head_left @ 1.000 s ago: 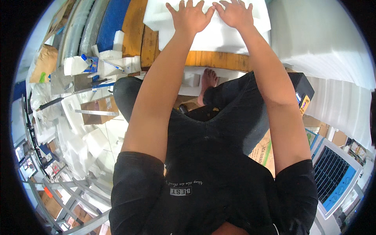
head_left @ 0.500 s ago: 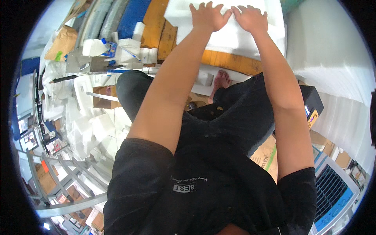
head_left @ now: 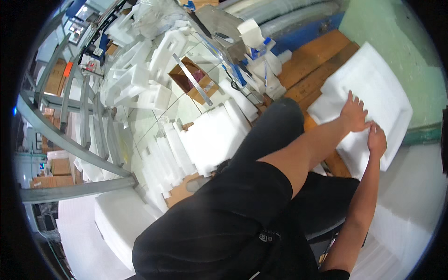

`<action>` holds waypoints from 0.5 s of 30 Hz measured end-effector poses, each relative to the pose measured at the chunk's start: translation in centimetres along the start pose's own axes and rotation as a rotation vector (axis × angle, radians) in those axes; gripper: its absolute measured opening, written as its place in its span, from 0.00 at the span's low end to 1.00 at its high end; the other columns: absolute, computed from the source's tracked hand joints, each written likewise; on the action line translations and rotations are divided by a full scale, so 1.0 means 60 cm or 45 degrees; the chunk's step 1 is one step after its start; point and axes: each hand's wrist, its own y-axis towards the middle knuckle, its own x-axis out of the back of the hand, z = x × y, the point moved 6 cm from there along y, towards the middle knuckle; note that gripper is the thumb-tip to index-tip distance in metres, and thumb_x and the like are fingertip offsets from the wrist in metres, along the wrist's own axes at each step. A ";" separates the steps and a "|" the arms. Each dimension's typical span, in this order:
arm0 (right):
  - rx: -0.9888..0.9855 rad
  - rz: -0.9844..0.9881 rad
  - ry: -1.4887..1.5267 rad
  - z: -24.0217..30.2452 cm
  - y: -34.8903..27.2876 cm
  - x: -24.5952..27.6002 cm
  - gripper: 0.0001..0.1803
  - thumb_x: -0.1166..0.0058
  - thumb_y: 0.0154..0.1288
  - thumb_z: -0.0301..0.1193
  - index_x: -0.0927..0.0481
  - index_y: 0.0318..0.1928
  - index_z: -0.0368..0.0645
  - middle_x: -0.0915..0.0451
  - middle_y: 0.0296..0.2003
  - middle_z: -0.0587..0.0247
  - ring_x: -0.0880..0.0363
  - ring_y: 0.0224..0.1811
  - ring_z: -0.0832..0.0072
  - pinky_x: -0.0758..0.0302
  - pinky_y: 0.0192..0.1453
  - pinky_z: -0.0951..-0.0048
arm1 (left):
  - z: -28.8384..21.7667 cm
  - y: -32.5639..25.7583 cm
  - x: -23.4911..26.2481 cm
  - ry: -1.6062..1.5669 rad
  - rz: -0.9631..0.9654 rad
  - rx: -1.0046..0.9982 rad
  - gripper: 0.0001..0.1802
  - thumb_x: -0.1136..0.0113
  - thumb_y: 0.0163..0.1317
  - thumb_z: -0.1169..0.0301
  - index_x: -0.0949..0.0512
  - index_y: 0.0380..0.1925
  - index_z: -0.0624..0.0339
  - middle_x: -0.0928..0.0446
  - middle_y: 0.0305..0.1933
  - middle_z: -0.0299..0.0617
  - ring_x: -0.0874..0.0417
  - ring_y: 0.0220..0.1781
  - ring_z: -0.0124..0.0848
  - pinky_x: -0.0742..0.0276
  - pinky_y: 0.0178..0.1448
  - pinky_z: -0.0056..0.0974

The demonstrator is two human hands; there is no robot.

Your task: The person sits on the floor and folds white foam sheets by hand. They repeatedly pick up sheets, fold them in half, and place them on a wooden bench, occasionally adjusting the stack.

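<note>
Clothing: nearest to me I see a black shirt (head_left: 219,224) and dark trousers (head_left: 275,126), one knee raised toward the workpiece.
Arms: both bare forearms stretch away from me to the upper right of the head view.
Right hand (head_left: 376,139): palm down on the white foam panel (head_left: 378,98), fingers loosely together, pressing flat rather than pinching anything.
Left hand (head_left: 353,113): just beside the right one, also flat on the foam panel, fingers spread, nothing pinched.
Foam panel: a large white moulded sheet lying on the wooden pallet (head_left: 317,60), its far edge close to the green wall (head_left: 401,42).
Left of my knee: stacked white foam blocks (head_left: 210,135) lying near my leg.
Farther left: an open cardboard box (head_left: 191,77) among more foam pieces.
Far edge: grey metal rack rails (head_left: 65,140) curve along the left rim.
</note>
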 end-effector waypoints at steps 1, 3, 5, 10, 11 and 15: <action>-0.001 0.019 0.024 0.004 -0.001 0.001 0.33 0.62 0.77 0.60 0.16 0.63 0.55 0.16 0.59 0.51 0.19 0.61 0.46 0.25 0.66 0.49 | 0.003 -0.001 -0.001 -0.004 -0.024 -0.011 0.41 0.67 0.73 0.33 0.22 0.68 0.46 0.29 0.74 0.52 0.35 0.79 0.52 0.63 0.82 0.72; -0.001 0.037 0.036 0.009 -0.002 0.000 0.33 0.63 0.77 0.60 0.17 0.64 0.55 0.17 0.59 0.50 0.19 0.62 0.47 0.25 0.66 0.49 | 0.006 0.000 0.001 -0.020 -0.036 -0.020 0.40 0.66 0.73 0.33 0.21 0.67 0.48 0.28 0.72 0.53 0.35 0.78 0.53 0.62 0.82 0.72; -0.009 0.038 0.004 0.002 0.002 -0.007 0.33 0.64 0.77 0.60 0.18 0.65 0.55 0.17 0.60 0.50 0.20 0.63 0.48 0.25 0.66 0.49 | 0.004 -0.001 -0.001 -0.056 -0.006 -0.023 0.40 0.65 0.73 0.34 0.20 0.65 0.49 0.27 0.71 0.54 0.34 0.77 0.53 0.62 0.82 0.73; -0.063 0.100 -0.024 -0.008 0.011 -0.013 0.35 0.65 0.78 0.61 0.21 0.68 0.54 0.20 0.64 0.52 0.23 0.67 0.50 0.27 0.68 0.49 | 0.003 -0.004 0.005 -0.081 -0.019 -0.012 0.39 0.63 0.74 0.35 0.18 0.63 0.51 0.26 0.69 0.54 0.33 0.76 0.53 0.62 0.82 0.72; -0.074 0.103 -0.027 -0.004 0.003 -0.010 0.35 0.65 0.78 0.61 0.21 0.68 0.54 0.20 0.64 0.52 0.23 0.67 0.50 0.27 0.69 0.49 | 0.002 -0.008 0.008 -0.090 -0.022 -0.016 0.39 0.63 0.74 0.35 0.18 0.63 0.51 0.25 0.69 0.54 0.33 0.76 0.53 0.61 0.82 0.72; -0.080 0.079 0.008 -0.008 0.010 -0.010 0.33 0.63 0.78 0.60 0.20 0.67 0.54 0.18 0.61 0.52 0.22 0.65 0.50 0.26 0.67 0.49 | 0.003 -0.003 0.017 -0.074 0.038 -0.012 0.39 0.63 0.74 0.35 0.18 0.63 0.52 0.25 0.68 0.54 0.32 0.75 0.52 0.61 0.82 0.71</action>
